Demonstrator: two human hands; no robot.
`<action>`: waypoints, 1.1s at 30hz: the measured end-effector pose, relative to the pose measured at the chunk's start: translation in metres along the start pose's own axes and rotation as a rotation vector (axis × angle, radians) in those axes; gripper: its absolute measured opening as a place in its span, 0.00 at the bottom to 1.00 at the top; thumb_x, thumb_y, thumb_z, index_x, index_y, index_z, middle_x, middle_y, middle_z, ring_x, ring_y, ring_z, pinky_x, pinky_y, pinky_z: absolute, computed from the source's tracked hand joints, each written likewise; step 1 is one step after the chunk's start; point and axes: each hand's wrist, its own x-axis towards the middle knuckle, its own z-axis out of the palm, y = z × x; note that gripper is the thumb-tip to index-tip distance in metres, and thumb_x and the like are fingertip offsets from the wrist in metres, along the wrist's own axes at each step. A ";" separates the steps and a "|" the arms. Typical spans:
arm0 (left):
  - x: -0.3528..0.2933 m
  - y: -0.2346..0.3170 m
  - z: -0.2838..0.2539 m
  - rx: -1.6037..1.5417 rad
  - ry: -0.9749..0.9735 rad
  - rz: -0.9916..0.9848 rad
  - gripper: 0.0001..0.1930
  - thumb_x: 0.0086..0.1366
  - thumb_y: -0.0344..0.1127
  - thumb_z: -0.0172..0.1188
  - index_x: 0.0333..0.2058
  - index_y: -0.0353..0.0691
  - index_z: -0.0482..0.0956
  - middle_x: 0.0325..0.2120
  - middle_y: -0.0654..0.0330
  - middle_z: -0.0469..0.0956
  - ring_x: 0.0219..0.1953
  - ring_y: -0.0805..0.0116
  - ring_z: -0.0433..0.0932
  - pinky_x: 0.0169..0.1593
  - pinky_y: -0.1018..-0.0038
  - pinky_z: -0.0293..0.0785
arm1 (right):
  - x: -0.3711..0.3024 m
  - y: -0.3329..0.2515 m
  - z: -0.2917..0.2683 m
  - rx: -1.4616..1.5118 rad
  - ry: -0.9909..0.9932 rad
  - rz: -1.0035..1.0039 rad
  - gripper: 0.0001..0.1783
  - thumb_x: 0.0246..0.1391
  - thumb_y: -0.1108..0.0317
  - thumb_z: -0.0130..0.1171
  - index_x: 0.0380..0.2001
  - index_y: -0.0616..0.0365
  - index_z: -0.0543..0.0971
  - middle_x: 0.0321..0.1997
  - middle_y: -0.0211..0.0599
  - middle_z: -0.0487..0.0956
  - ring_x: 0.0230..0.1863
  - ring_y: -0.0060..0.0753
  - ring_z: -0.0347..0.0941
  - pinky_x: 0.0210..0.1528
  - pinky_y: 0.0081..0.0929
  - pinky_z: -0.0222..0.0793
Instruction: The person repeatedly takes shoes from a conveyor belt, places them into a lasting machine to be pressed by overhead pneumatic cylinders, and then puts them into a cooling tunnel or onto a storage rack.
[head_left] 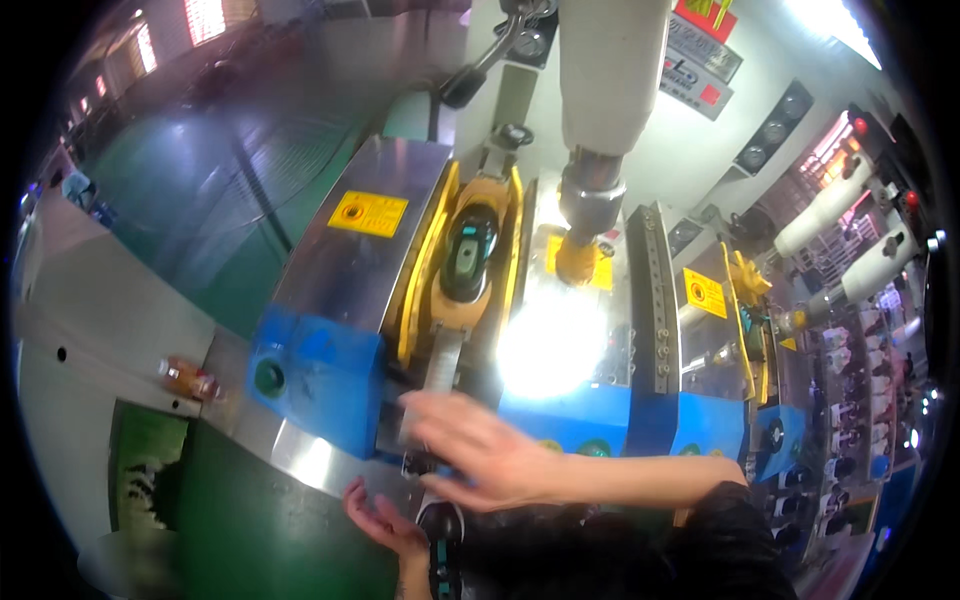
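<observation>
A black shoe point(470, 255) with teal trim and a grey-green sole or insert lies in a brown cradle between the yellow pads point(425, 285) of a machine. From the cradle a flat metal bar point(443, 360) runs toward me. My right hand point(478, 448), fingers stretched out, is over the near end of that bar; whether it touches cannot be told. Below and left of it, my left hand point(385, 522) has its fingers loosely spread and holds nothing. A second black shoe point(442, 530) with teal parts is beside my left wrist, partly hidden by my arms.
Blue machine housings point(318, 375) with green buttons flank the cradle. A thick white column point(608, 80) with a metal end comes down at its right. A lever with a black grip point(463, 87) hangs above. A bottle point(188, 378) stands at left; racks of shoes point(850, 400) are at right.
</observation>
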 end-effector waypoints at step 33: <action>0.250 0.288 0.252 0.032 -0.510 0.947 0.20 0.71 0.41 0.42 0.33 0.28 0.75 0.25 0.37 0.73 0.28 0.35 0.71 0.28 0.54 0.63 | 0.241 0.002 -0.382 -1.519 0.272 -0.058 0.12 0.55 0.71 0.49 0.24 0.66 0.78 0.22 0.50 0.78 0.27 0.42 0.77 0.29 0.38 0.74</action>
